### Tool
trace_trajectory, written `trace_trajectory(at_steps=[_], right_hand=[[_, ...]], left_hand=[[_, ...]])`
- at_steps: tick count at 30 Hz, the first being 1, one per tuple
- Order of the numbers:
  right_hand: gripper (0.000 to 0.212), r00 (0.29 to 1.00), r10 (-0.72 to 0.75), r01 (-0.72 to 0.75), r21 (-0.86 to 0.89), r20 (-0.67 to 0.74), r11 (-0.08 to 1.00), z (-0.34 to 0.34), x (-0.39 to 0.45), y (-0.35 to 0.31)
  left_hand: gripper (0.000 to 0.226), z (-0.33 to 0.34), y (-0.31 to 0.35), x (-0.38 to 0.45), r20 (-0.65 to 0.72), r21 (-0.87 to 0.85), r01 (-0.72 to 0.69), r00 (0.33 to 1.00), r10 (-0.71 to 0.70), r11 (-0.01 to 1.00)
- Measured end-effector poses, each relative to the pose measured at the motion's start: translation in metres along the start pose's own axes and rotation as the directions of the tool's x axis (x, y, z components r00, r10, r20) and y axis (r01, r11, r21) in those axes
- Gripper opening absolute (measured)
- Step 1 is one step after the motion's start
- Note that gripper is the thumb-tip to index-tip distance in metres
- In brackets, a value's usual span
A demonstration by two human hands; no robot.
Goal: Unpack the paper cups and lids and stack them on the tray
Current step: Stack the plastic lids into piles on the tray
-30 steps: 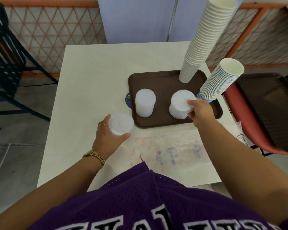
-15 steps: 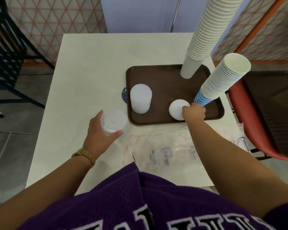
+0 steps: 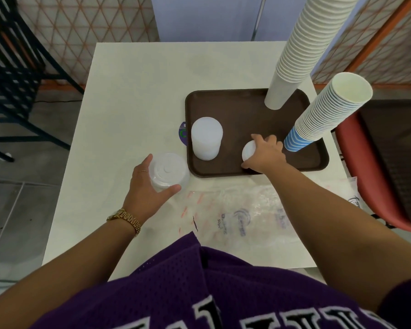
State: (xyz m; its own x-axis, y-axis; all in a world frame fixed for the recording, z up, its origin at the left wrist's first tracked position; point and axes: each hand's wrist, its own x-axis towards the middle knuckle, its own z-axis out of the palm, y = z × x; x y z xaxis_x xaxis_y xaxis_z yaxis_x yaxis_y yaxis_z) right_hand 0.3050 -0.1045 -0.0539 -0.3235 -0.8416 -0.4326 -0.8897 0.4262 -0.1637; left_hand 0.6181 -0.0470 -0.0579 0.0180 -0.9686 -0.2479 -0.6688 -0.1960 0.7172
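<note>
A brown tray (image 3: 242,110) lies on the white table (image 3: 138,91). On it stand a tall stack of white paper cups (image 3: 299,46), a shorter blue-striped cup stack (image 3: 325,115) and a stack of white lids (image 3: 206,138). My right hand (image 3: 265,154) covers a low pile of white lids (image 3: 248,150) near the tray's front edge, fingers curled over it. My left hand (image 3: 147,186) grips a stack of clear lids (image 3: 167,170) on the table, just left of the tray.
An empty clear plastic bag (image 3: 235,214) lies flat on the table in front of the tray. A red chair (image 3: 365,176) carrying a dark tray (image 3: 399,148) stands at the right. A black metal chair (image 3: 12,67) is at the far left.
My right hand brought the white lids down onto the tray's front and now lies over them. My left hand has kept its hold on the clear lids.
</note>
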Motion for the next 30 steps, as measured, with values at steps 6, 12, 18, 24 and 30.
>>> trace_trajectory(at_steps=[6, 12, 18, 24, 30], right_hand=[[0.087, 0.999, -0.035, 0.034, -0.053, -0.015, 0.998, 0.002, 0.0, 0.0], [0.102, 1.0, 0.015, -0.016, 0.028, 0.026, 0.999, -0.011, -0.008, -0.006], [0.044, 0.885, -0.084, 0.233, 0.278, -0.458, 0.932, -0.022, -0.063, -0.039], [0.036, 0.928, -0.33, 0.371, 0.327, -0.175, 0.87, -0.009, -0.099, -0.101], [0.055, 0.961, -0.277, 0.266, 0.21, 0.021, 0.941, 0.024, -0.098, -0.133]], left_hand=[[0.111, 0.001, -0.003, 0.001, 0.02, -0.028, -0.01, 1.0, 0.011, 1.0], [0.126, -0.002, -0.002, 0.003, 0.094, -0.183, 0.015, 0.996, 0.002, 0.983], [0.125, 0.0, -0.01, 0.008, 0.159, -0.273, 0.035, 0.987, 0.009, 0.961], [0.104, 0.006, -0.009, 0.014, 0.1, -0.315, -0.082, 0.988, 0.119, 0.946], [0.089, 0.007, -0.01, 0.018, 0.058, -0.308, -0.155, 0.982, 0.181, 0.939]])
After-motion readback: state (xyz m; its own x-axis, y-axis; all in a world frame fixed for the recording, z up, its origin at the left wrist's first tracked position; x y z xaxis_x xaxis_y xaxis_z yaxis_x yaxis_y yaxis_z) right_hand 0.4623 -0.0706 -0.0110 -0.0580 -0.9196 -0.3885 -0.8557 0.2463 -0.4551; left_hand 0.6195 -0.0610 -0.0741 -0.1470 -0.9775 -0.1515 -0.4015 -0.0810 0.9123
